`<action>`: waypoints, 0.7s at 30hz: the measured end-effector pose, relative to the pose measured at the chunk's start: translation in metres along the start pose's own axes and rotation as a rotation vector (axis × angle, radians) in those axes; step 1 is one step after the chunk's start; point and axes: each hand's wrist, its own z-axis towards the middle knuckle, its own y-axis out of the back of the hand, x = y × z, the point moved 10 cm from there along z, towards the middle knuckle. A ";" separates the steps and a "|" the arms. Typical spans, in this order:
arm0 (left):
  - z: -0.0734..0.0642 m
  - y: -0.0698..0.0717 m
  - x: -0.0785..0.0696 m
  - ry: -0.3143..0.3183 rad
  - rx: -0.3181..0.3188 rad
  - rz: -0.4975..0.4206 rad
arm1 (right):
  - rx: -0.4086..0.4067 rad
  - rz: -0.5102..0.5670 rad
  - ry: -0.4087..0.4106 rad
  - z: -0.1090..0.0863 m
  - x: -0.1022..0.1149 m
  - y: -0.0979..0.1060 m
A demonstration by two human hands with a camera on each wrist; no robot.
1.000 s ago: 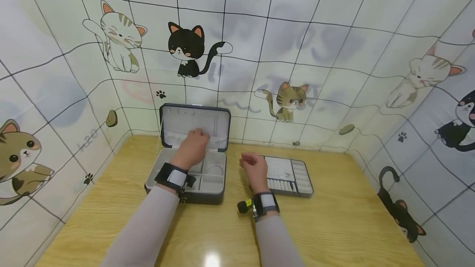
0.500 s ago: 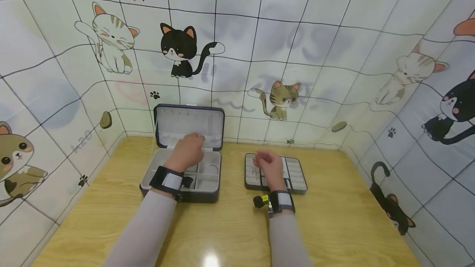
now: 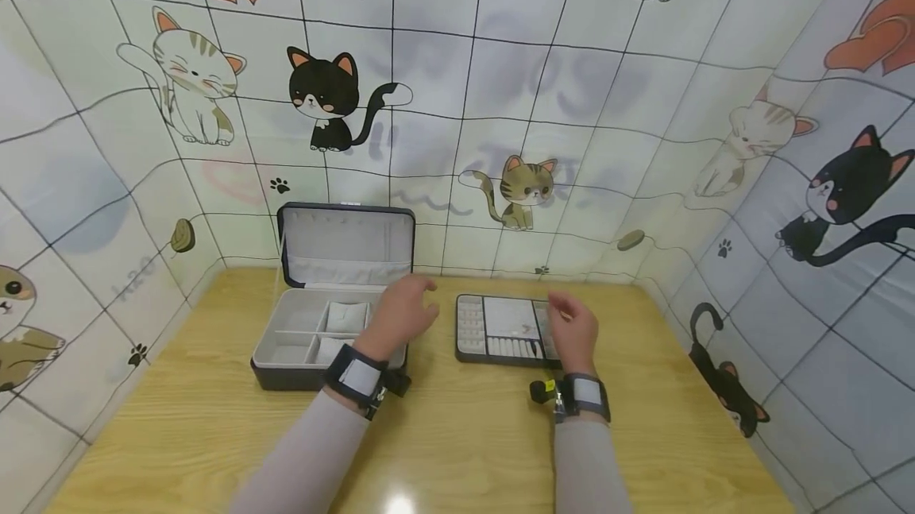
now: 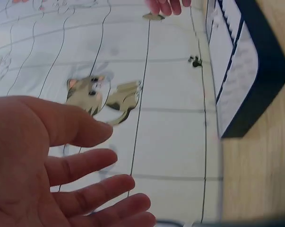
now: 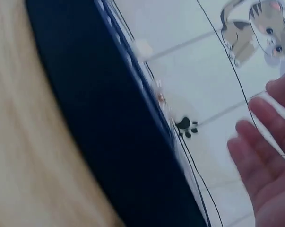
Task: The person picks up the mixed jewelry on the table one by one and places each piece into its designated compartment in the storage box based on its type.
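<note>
My left hand [image 3: 402, 312] hovers over the right side of a dark jewelry box [image 3: 293, 377], whose lid [image 3: 346, 240] stands raised against the wall. In the left wrist view its fingers are spread and relaxed, with nothing in them. Two pale cushions [image 3: 347, 317] lie in the box's grey compartments; the right-hand compartments are hidden by the hand. A shallow jewelry tray [image 3: 511, 315] with ring rolls and small sections sits on the table to the right. Over its right end is my right hand [image 3: 574, 333], its fingers loosely bent and holding nothing in the right wrist view.
The wooden table [image 3: 472, 434] meets a cat-print cloth wall [image 3: 436, 101] behind the box and tray. More of this cloth rises along the left and right sides. A strip of table separates the box from the tray.
My left hand has left the inside of the box near the lid and moved right. The right hand has shifted right, from the tray's left side to its right end.
</note>
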 end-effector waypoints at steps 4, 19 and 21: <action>0.000 -0.018 -0.008 0.043 -0.010 -0.014 | 0.027 -0.044 -0.057 -0.002 -0.014 0.000; -0.001 -0.089 0.001 0.242 0.001 -0.119 | 0.194 -0.315 -0.307 0.001 -0.045 -0.001; -0.003 -0.096 0.008 0.265 0.029 -0.184 | 0.214 -0.371 -0.317 -0.001 -0.044 0.002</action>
